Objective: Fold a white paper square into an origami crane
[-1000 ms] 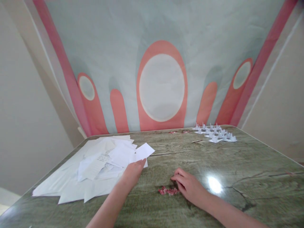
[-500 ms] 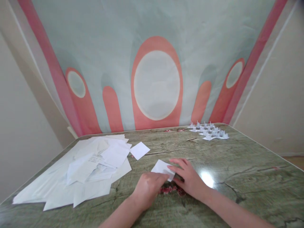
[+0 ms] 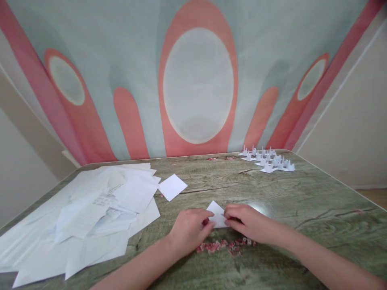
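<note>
A small white sheet of paper (image 3: pixel 216 209) lies on the table between my hands, one corner pointing away from me and its near edge folded. My left hand (image 3: pixel 191 228) pinches the left side of the sheet between thumb and fingers. On the right side, my right hand (image 3: pixel 243 220) pinches the sheet in the same way. Fingers hide both side corners. Just beyond, to the left, a flat white square of paper (image 3: pixel 173 187) rests by itself.
A large loose pile of white paper sheets (image 3: pixel 90 213) covers the left of the table (image 3: pixel 296 249). Several folded white paper cranes (image 3: pixel 268 160) stand grouped at the back right. Behind the table hangs a green and coral backdrop (image 3: pixel 198 84).
My hands have moved to opposite sides of the sheet, which is turned with a corner pointing away and folded at its near edge. The view has tilted downward.
</note>
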Demonstrator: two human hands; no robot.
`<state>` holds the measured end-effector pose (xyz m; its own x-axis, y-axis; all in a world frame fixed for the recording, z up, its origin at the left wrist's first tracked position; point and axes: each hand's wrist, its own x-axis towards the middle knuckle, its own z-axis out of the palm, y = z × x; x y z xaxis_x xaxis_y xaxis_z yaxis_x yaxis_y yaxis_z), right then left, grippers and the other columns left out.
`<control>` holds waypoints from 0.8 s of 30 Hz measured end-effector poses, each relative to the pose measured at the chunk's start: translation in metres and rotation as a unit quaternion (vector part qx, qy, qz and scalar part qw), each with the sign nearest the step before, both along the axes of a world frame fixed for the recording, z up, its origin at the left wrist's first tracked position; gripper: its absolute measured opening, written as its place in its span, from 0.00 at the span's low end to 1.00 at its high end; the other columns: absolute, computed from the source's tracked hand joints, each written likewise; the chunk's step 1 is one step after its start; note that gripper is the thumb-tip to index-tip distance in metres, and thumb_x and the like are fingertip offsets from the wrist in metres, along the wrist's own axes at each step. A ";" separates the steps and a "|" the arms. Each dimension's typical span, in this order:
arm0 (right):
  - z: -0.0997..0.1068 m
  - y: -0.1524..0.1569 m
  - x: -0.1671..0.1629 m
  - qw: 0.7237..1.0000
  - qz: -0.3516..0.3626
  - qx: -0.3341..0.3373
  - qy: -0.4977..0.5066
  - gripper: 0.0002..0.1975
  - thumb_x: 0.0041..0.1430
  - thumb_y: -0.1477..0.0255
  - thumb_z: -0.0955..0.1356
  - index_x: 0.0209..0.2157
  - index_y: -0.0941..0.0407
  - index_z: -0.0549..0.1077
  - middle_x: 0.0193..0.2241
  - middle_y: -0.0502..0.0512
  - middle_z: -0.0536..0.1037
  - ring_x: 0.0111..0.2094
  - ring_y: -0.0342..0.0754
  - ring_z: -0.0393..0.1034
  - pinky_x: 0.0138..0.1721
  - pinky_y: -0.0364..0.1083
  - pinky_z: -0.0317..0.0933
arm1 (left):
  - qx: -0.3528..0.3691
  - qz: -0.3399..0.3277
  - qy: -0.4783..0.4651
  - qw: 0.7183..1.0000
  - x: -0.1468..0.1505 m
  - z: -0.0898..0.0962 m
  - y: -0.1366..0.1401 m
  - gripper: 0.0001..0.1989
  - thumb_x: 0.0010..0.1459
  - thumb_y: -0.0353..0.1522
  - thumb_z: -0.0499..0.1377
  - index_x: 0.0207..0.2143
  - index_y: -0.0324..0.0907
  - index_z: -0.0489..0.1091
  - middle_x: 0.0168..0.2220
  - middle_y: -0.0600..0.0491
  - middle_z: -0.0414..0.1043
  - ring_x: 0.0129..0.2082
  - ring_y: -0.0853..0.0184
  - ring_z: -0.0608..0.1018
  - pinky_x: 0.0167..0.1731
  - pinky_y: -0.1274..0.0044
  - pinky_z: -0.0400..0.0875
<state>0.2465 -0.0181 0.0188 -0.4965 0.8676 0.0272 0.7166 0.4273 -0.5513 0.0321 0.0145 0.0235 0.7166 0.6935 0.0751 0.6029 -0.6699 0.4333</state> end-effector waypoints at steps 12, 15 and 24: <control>-0.011 0.019 0.004 0.992 -0.062 -0.082 0.073 0.06 0.57 0.73 0.63 0.27 0.56 0.67 0.29 0.49 0.69 0.30 0.42 0.64 0.31 0.41 0.56 | -0.085 0.063 -0.123 0.987 -0.003 -0.022 0.020 0.14 0.59 0.35 0.52 0.46 0.45 0.69 0.31 0.55 0.74 0.26 0.70 0.73 0.27 0.81 0.65; -0.010 0.019 0.004 0.991 -0.069 -0.089 0.071 0.06 0.58 0.74 0.62 0.27 0.56 0.67 0.28 0.49 0.69 0.30 0.43 0.64 0.32 0.41 0.56 | -0.099 0.050 -0.134 0.985 -0.005 -0.022 0.018 0.14 0.56 0.35 0.54 0.46 0.44 0.68 0.31 0.55 0.73 0.25 0.72 0.72 0.27 0.81 0.66; -0.019 0.015 -0.004 0.990 -0.123 -0.043 0.061 0.08 0.60 0.75 0.59 0.27 0.56 0.63 0.29 0.50 0.67 0.31 0.44 0.63 0.33 0.43 0.55 | -0.094 0.040 -0.112 0.989 -0.005 -0.025 0.020 0.15 0.56 0.30 0.54 0.47 0.45 0.65 0.33 0.56 0.71 0.29 0.71 0.72 0.29 0.81 0.66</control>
